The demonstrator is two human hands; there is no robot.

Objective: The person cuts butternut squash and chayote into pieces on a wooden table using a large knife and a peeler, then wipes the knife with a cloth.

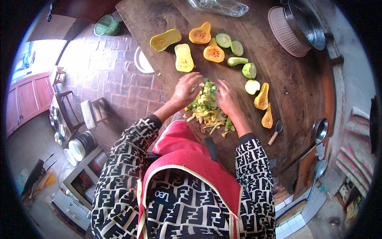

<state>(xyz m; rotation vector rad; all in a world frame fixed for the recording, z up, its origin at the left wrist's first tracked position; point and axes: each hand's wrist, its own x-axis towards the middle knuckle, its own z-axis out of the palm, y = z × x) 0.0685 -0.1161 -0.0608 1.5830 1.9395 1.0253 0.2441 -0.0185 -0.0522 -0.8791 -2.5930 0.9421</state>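
A heap of green and yellow vegetable peelings (209, 103) lies on the dark wooden table (286, 74) at its near edge. My left hand (187, 88) touches the heap's left side with bent fingers; my right hand (226, 97) is at its right side, fingers apart. Whether either grasps any peelings is unclear at the left, and none shows in the right. Beyond the hands, peeled squash halves (184, 58) with seeds form an arc with orange squash halves (214, 52) and pale green squash pieces (237, 47). A wooden-handled peeler (276, 133) rests to the right of the arc.
A clear plastic bag (220, 6) lies at the table's far side. A pink perforated basket (286, 33) and a metal steamer pot (306, 25) stand far right. A metal bowl (320, 131) is at the right edge. Left of the table are a white basin (143, 61) and a green basket (106, 26).
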